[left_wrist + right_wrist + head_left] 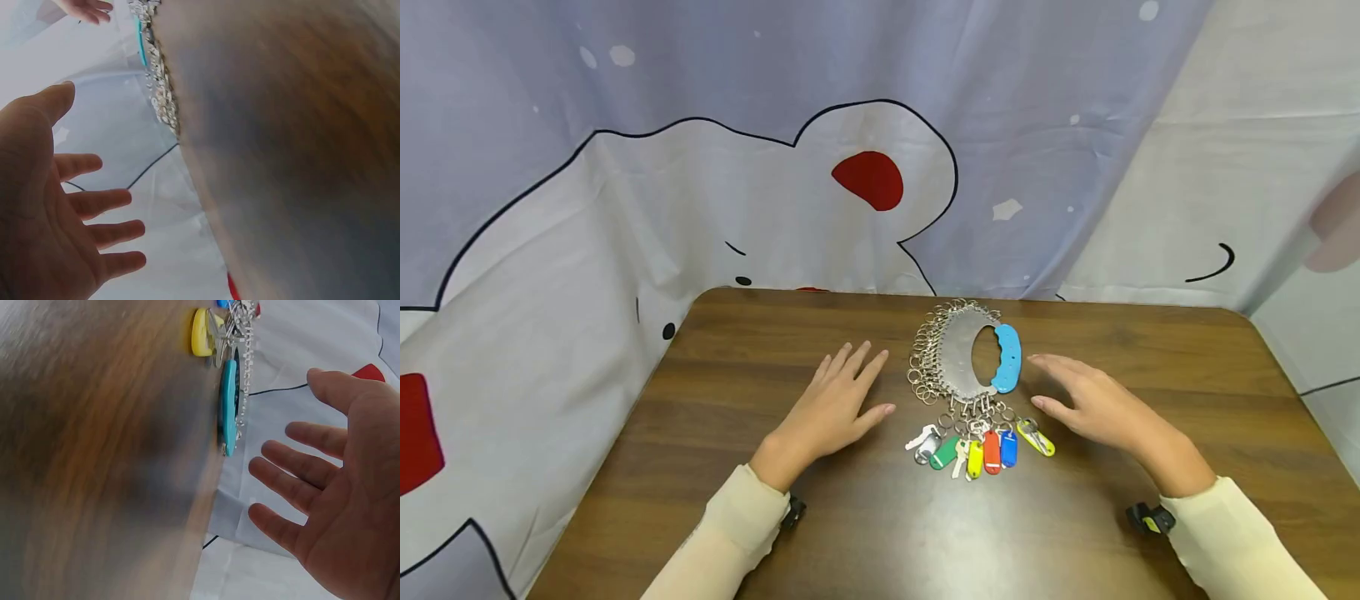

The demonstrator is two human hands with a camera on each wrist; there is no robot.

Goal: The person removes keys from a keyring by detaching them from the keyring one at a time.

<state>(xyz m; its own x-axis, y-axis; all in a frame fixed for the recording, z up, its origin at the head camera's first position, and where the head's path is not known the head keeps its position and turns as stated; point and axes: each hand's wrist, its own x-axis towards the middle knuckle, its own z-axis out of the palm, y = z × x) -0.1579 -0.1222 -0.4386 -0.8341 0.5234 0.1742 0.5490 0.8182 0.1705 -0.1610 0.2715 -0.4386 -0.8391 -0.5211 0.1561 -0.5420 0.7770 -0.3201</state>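
A flat metal key holder (957,350) with a blue grip (1009,358) lies on the table, its curved edge lined with many small clips and split rings (927,354). Along its near side hang several keys (922,437) and coloured key tags: green (945,452), yellow (975,459), red (992,452) and blue (1009,448). Another yellow tag (1036,437) lies at the right. To the left of the holder my left hand (831,404) hovers with fingers spread, holding nothing. Opposite it, my right hand (1097,404) is beside the blue grip, fingers extended, apart from it and holding nothing.
The brown wooden table (1120,533) extends around the holder. Behind its far edge hangs a printed curtain (737,208), which also runs down the left and right sides. Each wrist wears a small black camera (1150,518).
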